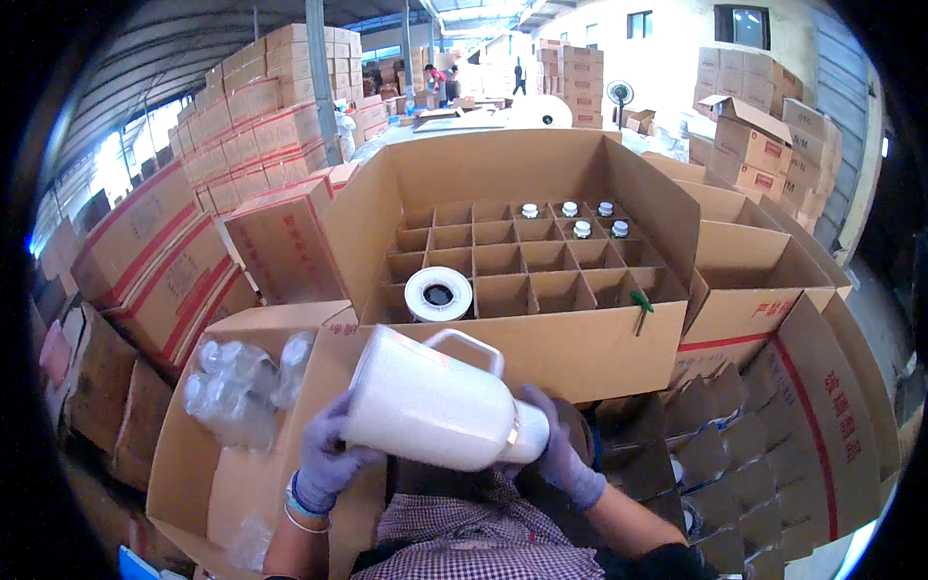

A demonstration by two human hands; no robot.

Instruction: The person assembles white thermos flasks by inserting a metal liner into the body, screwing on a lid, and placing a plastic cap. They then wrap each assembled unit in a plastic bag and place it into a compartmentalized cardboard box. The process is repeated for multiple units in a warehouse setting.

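**Both hands turning a white jug beside the divided carton**

The left hand (pixel 329 454) and right hand (pixel 561 454), both in purple gloves, are clamping their grip on a white plastic jug (pixel 435 406), which is lying tilted on its side just below the near wall of the open divided carton (pixel 527 261). A good hold here is, in my judgement, one hand cupping the base and the other steadying the neck end, keeping the handle clear

Inside the carton's left front cell, a white roll (pixel 438 294) is sitting; five small white-capped bottles (pixel 580 220) are standing in the far right cells. Left of the carton, brown boxes with red stripes (pixel 174 251) are stacking up; right of it, more red-printed cartons (pixel 764 145) are piling high
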